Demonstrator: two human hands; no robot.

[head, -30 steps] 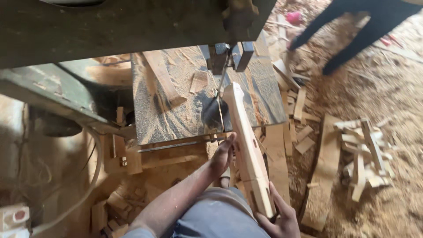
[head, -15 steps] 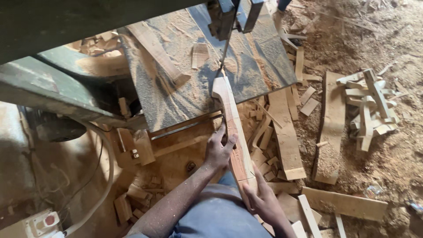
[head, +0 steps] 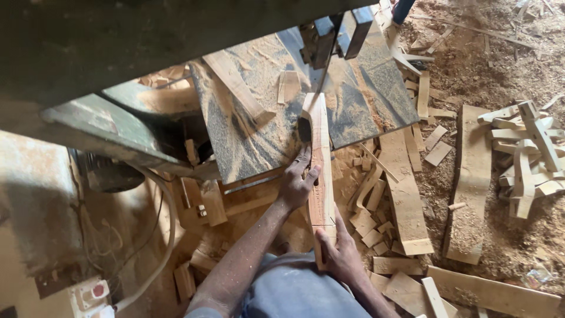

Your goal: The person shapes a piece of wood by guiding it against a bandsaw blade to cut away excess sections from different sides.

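While the long wooden piece (head: 321, 176) lies on edge from the sawdust-covered saw table (head: 247, 141) back toward us, we curl our left hand (head: 296, 182) against its left face, fingers pressed flat. At 6 o'clock of that hand, our right hand (head: 338, 253) cups the near end. The blade (head: 325, 73) meets the wood's far tip at 12 o'clock. Offcuts (head: 524, 153) are piled at 3 o'clock.
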